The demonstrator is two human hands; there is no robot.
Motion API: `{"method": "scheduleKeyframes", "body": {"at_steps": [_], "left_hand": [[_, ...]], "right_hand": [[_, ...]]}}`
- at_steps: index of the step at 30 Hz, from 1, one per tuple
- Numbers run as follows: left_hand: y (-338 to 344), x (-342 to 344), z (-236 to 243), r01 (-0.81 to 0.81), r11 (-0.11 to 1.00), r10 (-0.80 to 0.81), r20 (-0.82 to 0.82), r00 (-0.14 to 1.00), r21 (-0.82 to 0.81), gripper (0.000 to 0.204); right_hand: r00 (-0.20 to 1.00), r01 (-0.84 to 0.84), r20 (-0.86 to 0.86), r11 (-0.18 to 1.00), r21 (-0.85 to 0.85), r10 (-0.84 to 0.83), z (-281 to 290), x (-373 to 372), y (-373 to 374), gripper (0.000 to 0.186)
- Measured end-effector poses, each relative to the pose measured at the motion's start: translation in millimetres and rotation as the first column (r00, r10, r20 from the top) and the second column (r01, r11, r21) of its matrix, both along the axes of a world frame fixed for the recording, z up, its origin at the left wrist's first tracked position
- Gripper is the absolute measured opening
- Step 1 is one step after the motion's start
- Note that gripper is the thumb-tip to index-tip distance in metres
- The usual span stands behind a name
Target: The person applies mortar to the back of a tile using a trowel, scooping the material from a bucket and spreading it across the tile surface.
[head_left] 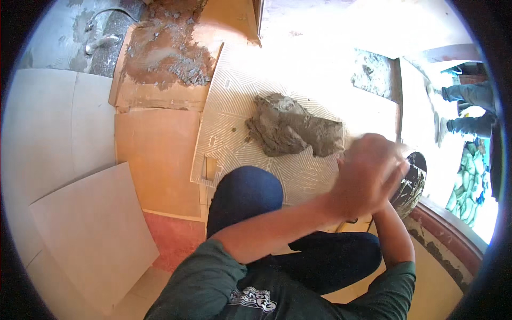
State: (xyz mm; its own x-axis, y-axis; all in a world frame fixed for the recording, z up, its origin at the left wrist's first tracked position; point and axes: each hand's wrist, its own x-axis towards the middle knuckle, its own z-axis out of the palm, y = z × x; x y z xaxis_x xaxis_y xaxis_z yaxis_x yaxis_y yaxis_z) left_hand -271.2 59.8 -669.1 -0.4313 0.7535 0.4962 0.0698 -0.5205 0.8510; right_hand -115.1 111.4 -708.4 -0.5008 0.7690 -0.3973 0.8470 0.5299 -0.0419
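I crouch over a pale tile [234, 90] that lies back side up, showing its ribbed pattern. A lump of grey wet mortar [290, 128] sits near the middle of it. My left hand [368, 170] reaches across my knee to the tile's right edge and is blurred by motion. My right hand [396, 185] comes up from below and meets it, mostly hidden behind the left. I cannot tell whether either hand holds anything.
A black mortar-splashed bucket [415, 184] stands just right of my hands, beside a low curved wall [448, 229]. Cardboard sheets [160, 144] with mortar debris [170, 58] lie to the left. A loose pale tile [90, 224] lies at lower left. Another person's legs [469, 109] are at far right.
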Motion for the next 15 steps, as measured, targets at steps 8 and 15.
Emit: {"method": "scheduleKeyframes", "body": {"at_steps": [8, 15], "left_hand": [[31.2, 56.4, 8.9, -0.231, 0.932, 0.268, 0.104, 0.958, -0.280, 0.033], [56.5, 63.6, -12.7, -0.235, 0.942, 0.296, 0.262, 0.919, -0.240, 0.034]], "right_hand": [[0.907, -0.408, 0.179, 0.902, 0.142, 0.382, -24.9, -12.4, 29.7, 0.025], [0.934, -0.349, 0.133, 0.930, 0.120, 0.333, -81.8, -83.6, 88.9, 0.025]]}}
